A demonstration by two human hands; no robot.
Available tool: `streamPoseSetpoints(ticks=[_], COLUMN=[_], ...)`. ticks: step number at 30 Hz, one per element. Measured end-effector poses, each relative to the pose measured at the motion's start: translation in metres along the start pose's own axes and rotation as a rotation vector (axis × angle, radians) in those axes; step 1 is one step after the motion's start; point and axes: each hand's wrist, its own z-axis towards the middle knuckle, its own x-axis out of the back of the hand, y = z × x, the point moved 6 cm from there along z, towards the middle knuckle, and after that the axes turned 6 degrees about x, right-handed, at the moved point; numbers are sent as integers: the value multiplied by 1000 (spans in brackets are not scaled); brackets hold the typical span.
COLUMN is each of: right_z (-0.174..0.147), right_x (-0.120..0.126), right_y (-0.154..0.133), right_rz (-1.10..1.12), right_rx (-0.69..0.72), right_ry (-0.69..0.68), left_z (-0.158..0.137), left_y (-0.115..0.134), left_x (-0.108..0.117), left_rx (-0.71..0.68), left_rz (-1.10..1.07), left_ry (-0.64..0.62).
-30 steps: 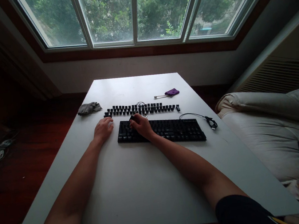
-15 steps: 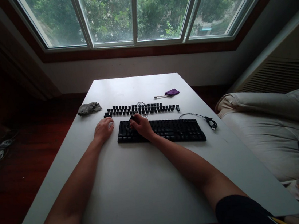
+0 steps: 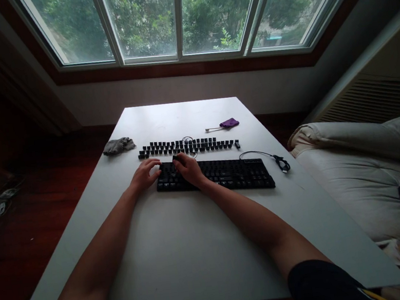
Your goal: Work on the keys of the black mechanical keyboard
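Observation:
A black keyboard (image 3: pixel 240 173) lies across the middle of the white table. My right hand (image 3: pixel 188 168) is over its left part, fingers closed on a small black keycap puller (image 3: pixel 175 158); thin wire shows faintly below the fingers. My left hand (image 3: pixel 144 174) rests at the keyboard's left end, fingertips touching or nearly touching its edge. Its thumb and fingers are apart, with nothing held. Behind the keyboard, loose black keycaps (image 3: pixel 165 147) stand in several rows.
On the table (image 3: pixel 185 260) a grey cloth (image 3: pixel 118 146) lies at the left. A purple cloth pouch (image 3: pixel 229 123) and a white-handled stick (image 3: pixel 212 129) lie at the back. The coiled USB cable (image 3: pixel 281 163) is right of the keyboard. A sofa (image 3: pixel 352 184) stands alongside.
My left hand has moved right, from the table beside the keyboard to its left edge, and its fingers have stretched out. My right hand has hardly moved, still gripping the puller.

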Motion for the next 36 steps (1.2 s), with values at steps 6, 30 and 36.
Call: streamPoseSetpoints(ticks=[6,30,36], right_z=[1,3,-7], right_x=[-1,-7,-15], right_y=[-7,0,-23], right_rz=[-71,-58,-241], right_rx=[72,81,290], right_ry=[-44,-141,-235], left_z=[-1,0,0], left_y=[4,5,6], left_x=[-4,-4,-4], left_rx=[-33,11,9], left_rz=[-32,-72,-83], left_ry=[-63,-104,-97])
